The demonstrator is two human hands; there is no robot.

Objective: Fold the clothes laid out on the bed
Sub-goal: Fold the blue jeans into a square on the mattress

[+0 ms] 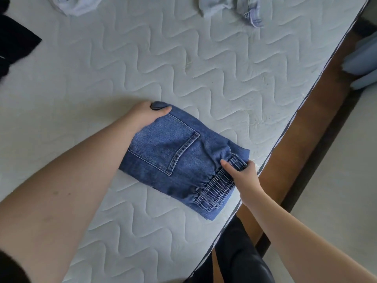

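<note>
Both of my hands grasp the folded jeans [179, 158] near the bed's [183, 64] 5 o'clock edge, left hand [146, 115] curled round the 11 o'clock corner, fingers hidden beneath, right hand [242, 172] pinching the elastic waistband, while pale clothes [230, 7] at 12 o'clock are cut off.

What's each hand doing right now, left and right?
Left hand: grips the far corner of the folded blue denim jeans.
Right hand: pinches the jeans' elastic waistband.
</note>
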